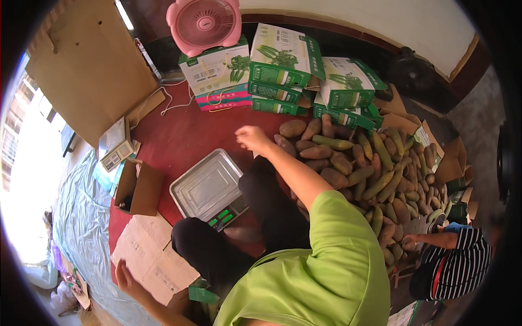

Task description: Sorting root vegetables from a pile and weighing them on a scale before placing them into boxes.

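My right hand (pixel 251 137) reaches forward over the red floor (pixel 179 136), fingers loosely apart and holding nothing. It is just left of a large pile of brown and greenish sweet potatoes (pixel 359 168); the nearest one (pixel 292 128) lies a little to its right. A weighing scale with a metal tray (pixel 208 185) sits below that hand, beside my black-trousered knees. My left hand (pixel 124 274) lies low at the left, at the edge of a flattened cardboard box (pixel 155 258); its grip is unclear.
Green-and-white cartons (pixel 283 65) are stacked behind the pile, with a pink fan (pixel 204 22) on one. A small open cardboard box (pixel 138 187), a second scale (pixel 115 144) and a big cardboard sheet (pixel 87 60) lie left. Another person in a striped shirt (pixel 454 261) handles sweet potatoes at lower right.
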The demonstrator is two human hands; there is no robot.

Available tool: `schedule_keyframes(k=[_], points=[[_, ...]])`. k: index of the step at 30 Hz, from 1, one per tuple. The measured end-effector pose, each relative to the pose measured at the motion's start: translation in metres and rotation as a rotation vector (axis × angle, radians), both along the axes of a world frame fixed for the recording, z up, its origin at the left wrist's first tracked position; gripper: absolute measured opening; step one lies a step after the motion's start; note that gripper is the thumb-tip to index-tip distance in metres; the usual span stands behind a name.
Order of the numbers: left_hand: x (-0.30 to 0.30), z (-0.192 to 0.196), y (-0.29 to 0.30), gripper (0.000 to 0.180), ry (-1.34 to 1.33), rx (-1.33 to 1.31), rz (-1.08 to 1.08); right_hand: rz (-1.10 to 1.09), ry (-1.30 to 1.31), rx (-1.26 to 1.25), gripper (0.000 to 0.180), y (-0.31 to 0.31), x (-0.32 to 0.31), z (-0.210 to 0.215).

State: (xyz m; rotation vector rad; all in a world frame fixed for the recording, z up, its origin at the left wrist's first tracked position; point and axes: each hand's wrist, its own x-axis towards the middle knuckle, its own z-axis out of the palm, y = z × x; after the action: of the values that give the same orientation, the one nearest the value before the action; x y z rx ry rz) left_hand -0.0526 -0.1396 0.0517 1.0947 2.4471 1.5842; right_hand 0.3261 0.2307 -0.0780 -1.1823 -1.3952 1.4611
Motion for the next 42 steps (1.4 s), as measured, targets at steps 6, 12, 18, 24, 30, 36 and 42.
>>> schedule_keyframes(k=[6,12,18,24,30,36,42], points=[[0.108,0.019,0.14,0.017,-0.084,-0.025,-0.59,-0.342,-0.143,-0.377,0.018,-0.024,0.12,-0.072],[0.166,-0.022,0.212,0.02,-0.201,-0.293,-1.026,-0.534,-0.06,-0.611,0.019,-0.035,0.191,-0.119],[0.149,-0.084,0.212,0.035,0.444,-0.859,-1.001,-0.586,0.051,-0.541,0.022,0.011,0.207,-0.121],[0.147,-0.091,0.222,0.036,0.219,-0.904,-0.951,-0.607,0.151,-0.465,0.023,0.073,0.207,-0.105],[0.144,-0.092,0.224,0.039,0.306,-0.924,-0.937,-0.618,0.267,-0.385,0.031,0.125,0.198,-0.071],[0.149,-0.092,0.232,0.039,0.216,-0.939,-0.945,-0.658,0.208,-0.326,0.039,0.162,0.2,-0.059],[0.134,-0.104,0.231,0.041,0.177,-1.006,-0.883,-0.842,0.139,-0.306,0.043,0.156,0.257,-0.081]])
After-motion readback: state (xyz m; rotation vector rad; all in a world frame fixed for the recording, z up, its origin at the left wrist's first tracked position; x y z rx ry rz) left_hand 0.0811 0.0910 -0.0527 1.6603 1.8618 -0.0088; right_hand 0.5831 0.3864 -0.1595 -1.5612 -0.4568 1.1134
